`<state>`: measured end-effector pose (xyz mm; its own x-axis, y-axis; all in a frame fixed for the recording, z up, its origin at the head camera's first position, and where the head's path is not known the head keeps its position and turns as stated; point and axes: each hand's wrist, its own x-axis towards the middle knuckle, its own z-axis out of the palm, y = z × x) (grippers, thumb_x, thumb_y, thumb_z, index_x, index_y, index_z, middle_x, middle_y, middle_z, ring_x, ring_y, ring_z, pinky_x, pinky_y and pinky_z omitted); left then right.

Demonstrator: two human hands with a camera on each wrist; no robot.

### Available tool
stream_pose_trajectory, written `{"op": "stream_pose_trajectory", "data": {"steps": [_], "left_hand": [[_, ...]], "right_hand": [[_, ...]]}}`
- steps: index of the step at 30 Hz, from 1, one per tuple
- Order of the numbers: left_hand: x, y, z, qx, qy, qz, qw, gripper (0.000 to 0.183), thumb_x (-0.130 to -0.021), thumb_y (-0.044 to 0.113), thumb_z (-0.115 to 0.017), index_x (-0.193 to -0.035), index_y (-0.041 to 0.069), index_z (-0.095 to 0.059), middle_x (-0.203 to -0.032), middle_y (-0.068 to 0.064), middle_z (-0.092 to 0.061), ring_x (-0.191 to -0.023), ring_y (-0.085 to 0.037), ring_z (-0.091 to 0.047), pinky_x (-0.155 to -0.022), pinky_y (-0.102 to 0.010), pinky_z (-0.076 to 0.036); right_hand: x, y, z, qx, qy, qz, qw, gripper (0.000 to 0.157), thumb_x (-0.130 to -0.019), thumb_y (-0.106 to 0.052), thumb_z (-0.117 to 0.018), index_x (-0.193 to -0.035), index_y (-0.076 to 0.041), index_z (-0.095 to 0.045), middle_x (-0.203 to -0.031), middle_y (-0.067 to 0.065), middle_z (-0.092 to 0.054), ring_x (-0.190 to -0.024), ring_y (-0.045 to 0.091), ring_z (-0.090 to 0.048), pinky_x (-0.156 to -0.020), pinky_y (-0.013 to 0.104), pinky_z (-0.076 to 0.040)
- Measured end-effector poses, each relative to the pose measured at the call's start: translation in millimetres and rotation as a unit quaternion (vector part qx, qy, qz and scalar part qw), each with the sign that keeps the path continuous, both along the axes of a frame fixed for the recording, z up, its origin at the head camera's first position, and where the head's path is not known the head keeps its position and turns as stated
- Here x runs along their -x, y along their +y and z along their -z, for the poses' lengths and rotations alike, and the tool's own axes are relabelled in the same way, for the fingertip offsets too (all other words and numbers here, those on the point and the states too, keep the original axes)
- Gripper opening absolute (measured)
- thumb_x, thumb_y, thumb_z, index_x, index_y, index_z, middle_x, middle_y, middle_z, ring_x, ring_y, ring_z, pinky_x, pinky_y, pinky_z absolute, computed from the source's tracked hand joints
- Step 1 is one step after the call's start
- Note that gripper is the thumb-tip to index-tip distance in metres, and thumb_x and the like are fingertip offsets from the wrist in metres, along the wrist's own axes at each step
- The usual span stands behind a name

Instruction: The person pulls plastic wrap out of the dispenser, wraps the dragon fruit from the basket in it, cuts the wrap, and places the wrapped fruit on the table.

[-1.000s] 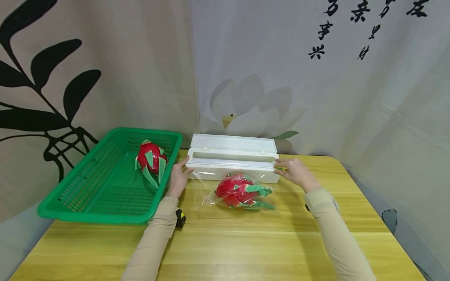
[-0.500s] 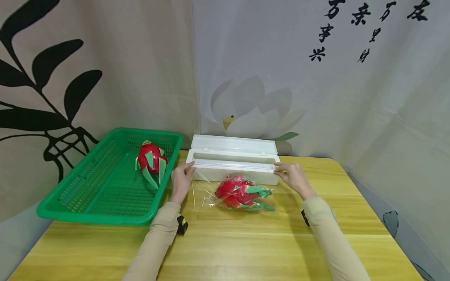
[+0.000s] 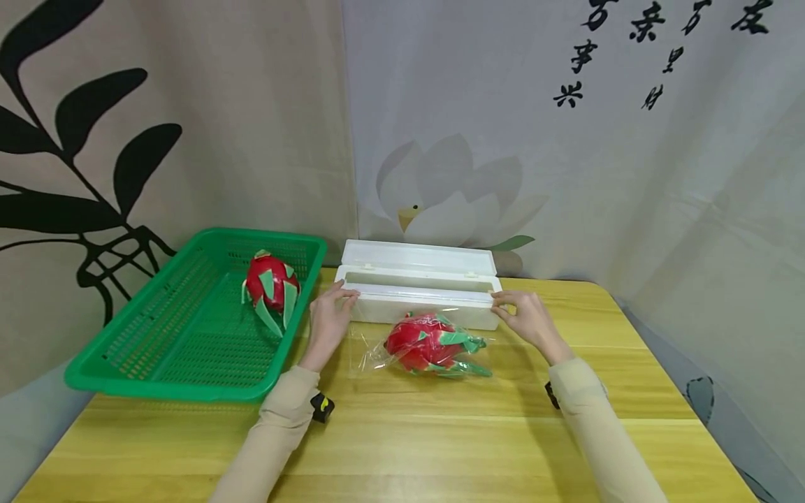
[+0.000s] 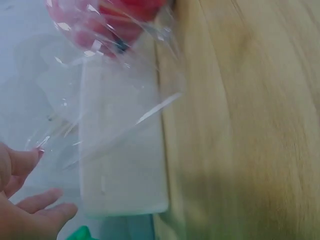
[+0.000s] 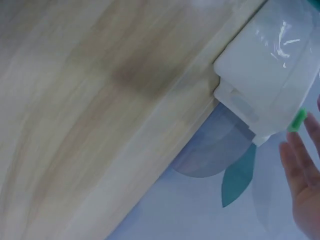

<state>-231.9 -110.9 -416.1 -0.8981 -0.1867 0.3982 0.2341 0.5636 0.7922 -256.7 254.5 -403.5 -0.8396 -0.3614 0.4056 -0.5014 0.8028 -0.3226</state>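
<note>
A red dragon fruit with green leaves (image 3: 418, 342) lies on clear cling film (image 4: 150, 112) in front of an open white film dispenser box (image 3: 434, 314). My left hand (image 3: 327, 321) is at the box's front left corner, thumb and forefinger pinching the film's edge. In the left wrist view, creased film stretches from those fingertips toward the fruit. At the box's right end, my right hand (image 3: 525, 318) pinches the film's other corner between thumb and forefinger. Its remaining fingers (image 5: 300, 162) extend beside a small green tab (image 5: 297, 121), seen in the right wrist view.
A green plastic basket (image 3: 170, 391) stands on the left with a second dragon fruit (image 3: 272, 283) inside. The dispenser's raised lid (image 3: 418, 256) faces the printed cloth (image 3: 453, 105) behind. Bare wooden table (image 3: 440, 433) stretches across the front.
My left hand has shifted right along the box's front edge, and the left film edge has moved inward with it. My right hand stays at the right end; the wrapped fruit has not moved.
</note>
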Motion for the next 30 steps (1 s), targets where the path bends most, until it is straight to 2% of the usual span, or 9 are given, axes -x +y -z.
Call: {"op": "stream_pose_trajectory", "data": {"steps": [2, 5, 11, 16, 18, 23, 24, 30], "left_hand": [[-5.4, 1, -4.0, 0.004, -0.005, 0.016, 0.9998, 0.014, -0.087, 0.009, -0.067, -0.096, 0.0, -0.074, -0.127, -0.023, -0.06, -0.124, -0.037, -0.054, -0.107, -0.05, -0.04], [-15.3, 4, -8.6, 0.01, -0.011, 0.049, 0.9987, 0.016, -0.089, 0.01, -0.065, -0.098, 0.0, -0.073, -0.125, -0.022, -0.061, -0.123, -0.037, -0.055, -0.105, -0.05, -0.042], [-35.7, 11, -11.2, 0.034, -0.005, 0.121, 0.992, 0.017, -0.09, 0.01, -0.063, -0.101, -0.001, -0.071, -0.124, -0.021, -0.062, -0.119, -0.038, -0.057, -0.101, -0.049, -0.045], [-47.8, 18, -4.4, 0.065, 0.011, 0.173, 0.9827, 0.016, -0.088, 0.007, -0.065, -0.1, 0.0, -0.072, -0.124, -0.021, -0.062, -0.119, -0.037, -0.058, -0.1, -0.048, -0.046], [-51.7, 20, -0.7, 0.079, 0.015, 0.192, 0.9781, 0.017, -0.088, 0.005, -0.065, -0.103, 0.001, -0.072, -0.125, -0.021, -0.062, -0.119, -0.037, -0.057, -0.093, -0.045, -0.052], [-58.3, 24, 5.5, 0.126, 0.035, 0.225, 0.9656, 0.021, -0.085, 0.005, -0.068, -0.106, 0.004, -0.072, -0.127, -0.019, -0.061, -0.12, -0.035, -0.057, -0.088, -0.039, -0.054], [-59.0, 24, 6.2, 0.135, 0.04, 0.229, 0.9632, 0.021, -0.085, 0.005, -0.068, -0.106, 0.005, -0.072, -0.127, -0.018, -0.061, -0.12, -0.035, -0.058, -0.092, -0.041, -0.051], [-61.7, 26, 10.7, 0.164, 0.045, 0.251, 0.953, 0.023, -0.089, 0.012, -0.065, -0.109, 0.004, -0.071, -0.127, -0.016, -0.061, -0.122, -0.034, -0.056, -0.095, -0.041, -0.049]], "right_hand": [[-4.8, 0, -1.0, -0.006, 0.012, -0.001, 1.0, 0.015, -0.084, -0.014, -0.071, -0.094, -0.003, -0.075, -0.112, 0.014, -0.07, -0.096, 0.032, -0.068, -0.085, 0.049, -0.054], [-13.4, -1, -2.1, -0.016, 0.033, -0.006, 0.999, 0.013, -0.082, -0.014, -0.073, -0.091, -0.004, -0.075, -0.109, 0.013, -0.071, -0.106, 0.034, -0.064, -0.091, 0.051, -0.051], [-30.6, -5, -1.4, -0.013, 0.052, -0.02, 0.998, 0.007, -0.081, -0.011, -0.074, -0.087, -0.008, -0.073, -0.102, 0.01, -0.073, -0.098, 0.031, -0.067, -0.083, 0.047, -0.054], [-41.8, -9, 4.7, 0.008, 0.056, -0.048, 0.997, 0.005, -0.081, -0.006, -0.073, -0.086, -0.007, -0.071, -0.101, 0.01, -0.073, -0.095, 0.029, -0.069, -0.083, 0.044, -0.055], [-46.5, -11, 7.6, 0.015, 0.055, -0.057, 0.997, 0.006, -0.081, -0.006, -0.073, -0.086, -0.007, -0.071, -0.102, 0.01, -0.073, -0.096, 0.028, -0.069, -0.082, 0.043, -0.056], [-56.0, -13, 14.7, 0.027, 0.049, -0.079, 0.995, 0.008, -0.08, -0.004, -0.073, -0.086, -0.009, -0.07, -0.104, 0.009, -0.073, -0.096, 0.027, -0.069, -0.081, 0.041, -0.056], [-57.3, -13, 16.1, 0.03, 0.046, -0.084, 0.995, 0.008, -0.081, -0.003, -0.072, -0.086, -0.009, -0.069, -0.105, 0.01, -0.072, -0.097, 0.027, -0.069, -0.082, 0.041, -0.056], [-61.4, -14, 22.7, 0.054, 0.023, -0.108, 0.992, 0.006, -0.085, -0.002, -0.068, -0.09, -0.005, -0.067, -0.113, 0.013, -0.07, -0.095, 0.026, -0.07, -0.084, 0.043, -0.056]]}}
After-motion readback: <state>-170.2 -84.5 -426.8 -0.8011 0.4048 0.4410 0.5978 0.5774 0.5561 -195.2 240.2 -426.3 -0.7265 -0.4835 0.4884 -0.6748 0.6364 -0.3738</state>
